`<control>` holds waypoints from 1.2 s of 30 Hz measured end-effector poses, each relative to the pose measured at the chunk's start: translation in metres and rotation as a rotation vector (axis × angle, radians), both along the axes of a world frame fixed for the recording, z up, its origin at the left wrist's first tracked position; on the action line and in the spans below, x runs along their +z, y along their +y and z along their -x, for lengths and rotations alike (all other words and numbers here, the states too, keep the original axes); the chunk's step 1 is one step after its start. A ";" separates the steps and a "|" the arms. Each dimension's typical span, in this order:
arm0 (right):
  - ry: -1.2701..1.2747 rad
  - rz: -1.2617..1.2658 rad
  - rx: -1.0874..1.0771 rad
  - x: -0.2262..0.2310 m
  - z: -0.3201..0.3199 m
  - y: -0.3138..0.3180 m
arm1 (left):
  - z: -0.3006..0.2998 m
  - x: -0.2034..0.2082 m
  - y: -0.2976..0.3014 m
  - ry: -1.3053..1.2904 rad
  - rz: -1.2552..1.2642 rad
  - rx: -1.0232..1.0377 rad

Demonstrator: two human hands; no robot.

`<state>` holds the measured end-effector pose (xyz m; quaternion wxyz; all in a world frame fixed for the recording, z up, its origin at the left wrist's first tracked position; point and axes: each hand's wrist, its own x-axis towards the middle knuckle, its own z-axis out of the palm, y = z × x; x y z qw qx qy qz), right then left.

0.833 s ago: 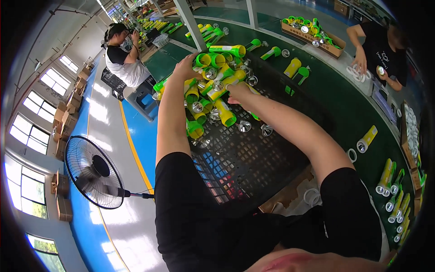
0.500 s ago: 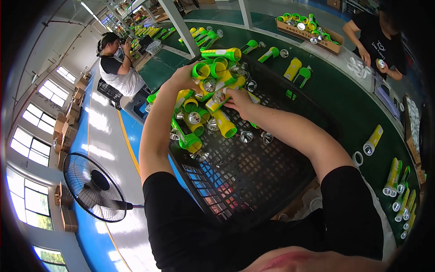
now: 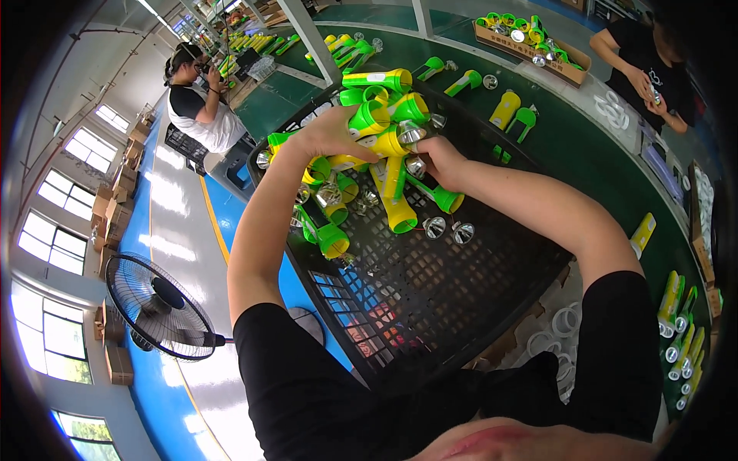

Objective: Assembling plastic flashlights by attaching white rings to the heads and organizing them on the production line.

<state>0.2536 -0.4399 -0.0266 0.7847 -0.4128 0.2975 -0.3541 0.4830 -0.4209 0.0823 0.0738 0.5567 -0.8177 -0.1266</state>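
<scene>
A black plastic crate (image 3: 453,307) with a slotted floor stands before me, yellow and green flashlight housings heaped at its far end. My left hand (image 3: 332,140) curls over several of these housings from the left. My right hand (image 3: 442,163) closes at the right side of the heap, fingers at the end of a yellow flashlight housing (image 3: 382,143) that lies crosswise between both hands. Its fingertips are partly hidden. Below hangs another flashlight housing (image 3: 396,203), wide end down. Loose silver reflectors (image 3: 463,233) rest nearby, some on thin wires.
The green workbench (image 3: 592,223) runs along the right with more flashlights (image 3: 670,303). A cardboard box (image 3: 530,54) of flashlights stands at the back, near a co-worker (image 3: 653,69). Another person (image 3: 201,100) is at the far left. A black fan (image 3: 161,307) stands left of me.
Both hands have shifted right and drawn a bunch of flashlight housings together. The crossing housing now lies between them. The co-worker's hands at the right have come together.
</scene>
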 end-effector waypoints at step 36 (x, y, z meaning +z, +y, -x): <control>0.714 0.162 0.153 0.029 0.074 0.010 | 0.104 -0.054 0.092 1.288 -0.653 0.581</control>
